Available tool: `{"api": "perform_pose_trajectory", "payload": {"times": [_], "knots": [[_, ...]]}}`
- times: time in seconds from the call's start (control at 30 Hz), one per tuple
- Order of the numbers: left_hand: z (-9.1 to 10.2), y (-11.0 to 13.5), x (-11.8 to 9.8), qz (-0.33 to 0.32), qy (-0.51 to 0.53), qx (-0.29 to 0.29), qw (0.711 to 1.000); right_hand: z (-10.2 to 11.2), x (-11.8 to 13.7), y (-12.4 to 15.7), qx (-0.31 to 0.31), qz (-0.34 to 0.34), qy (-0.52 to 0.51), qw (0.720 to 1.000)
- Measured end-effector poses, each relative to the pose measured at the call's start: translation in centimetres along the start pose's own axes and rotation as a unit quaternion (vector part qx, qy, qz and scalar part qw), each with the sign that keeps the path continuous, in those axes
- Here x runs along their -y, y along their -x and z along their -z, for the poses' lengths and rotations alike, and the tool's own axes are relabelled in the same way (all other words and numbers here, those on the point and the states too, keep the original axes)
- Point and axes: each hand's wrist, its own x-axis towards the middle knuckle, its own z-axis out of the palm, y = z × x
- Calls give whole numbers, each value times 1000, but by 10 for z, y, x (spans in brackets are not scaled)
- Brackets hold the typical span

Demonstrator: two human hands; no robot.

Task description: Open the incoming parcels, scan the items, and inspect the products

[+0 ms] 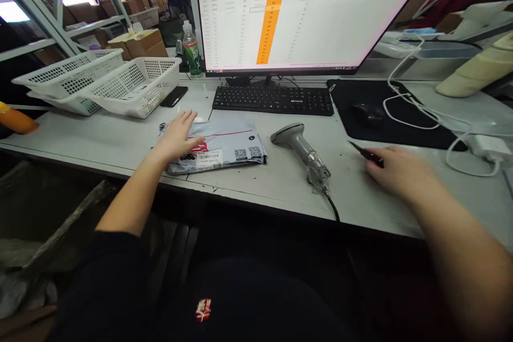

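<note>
My left hand rests on the left part of a grey plastic mailer bag, its fingers stretched out and spread. The bag lies flat near the table's front edge, showing a white barcode label, QR codes and a red line. My right hand is closed on a slim black pointed tool low over the right side of the table; blur hides its exact kind. Between the two hands lies a grey handheld barcode scanner, its handle wrapped in clear plastic and its cable running over the front edge.
A monitor with a spreadsheet stands behind the black keyboard. A mouse sits on a black mat, with white cables across it. White baskets, a phone and a bottle stand left.
</note>
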Motion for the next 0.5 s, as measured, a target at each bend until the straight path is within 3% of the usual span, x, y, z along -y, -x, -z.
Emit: {"api": "perform_pose_trajectory", "payload": {"times": [0.07,0.13,0.27,0.33,0.4,0.5], "knots": [[-13,-25,8,45,-54,103,992,10,11,2,-10,-20,-1,1000],[-26,-36,15,68,-77,133,986,20,23,7,-38,-32,-52,997],[-39,-32,21,51,-76,65,994,39,44,12,-100,-59,-169,979],[-42,-27,19,31,-70,34,997,51,58,13,-101,-89,-281,950],[-44,-23,15,22,-58,0,998,67,77,13,-72,-125,-464,874],[-43,-15,13,17,-33,-68,997,90,114,18,18,-166,-700,694]]}}
